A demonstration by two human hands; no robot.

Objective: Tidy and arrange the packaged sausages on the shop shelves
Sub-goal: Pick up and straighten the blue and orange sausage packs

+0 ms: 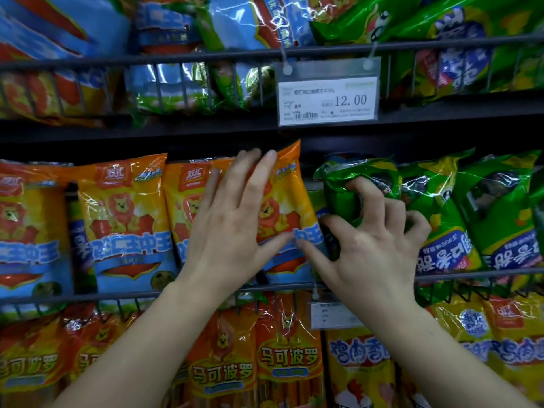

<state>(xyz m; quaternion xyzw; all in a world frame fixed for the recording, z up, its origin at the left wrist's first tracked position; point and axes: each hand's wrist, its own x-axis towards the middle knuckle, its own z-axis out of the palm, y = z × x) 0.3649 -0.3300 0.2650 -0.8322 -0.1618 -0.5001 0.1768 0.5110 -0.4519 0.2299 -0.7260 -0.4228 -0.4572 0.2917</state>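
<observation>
As right grip pinches green pack: four orange.

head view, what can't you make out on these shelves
Orange pack: head view, middle covered by the left hand.
Green pack: head view, label crumpled under the right hand.
Lower price tag: head view, print blurred and too small.
Top-shelf packs: head view, cut off by the upper edge.

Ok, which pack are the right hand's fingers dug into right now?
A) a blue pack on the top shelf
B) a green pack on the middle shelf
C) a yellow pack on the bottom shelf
B: the right hand has its fingers curled into the crinkled green pack, beside the orange pack under the flat left hand.
</observation>
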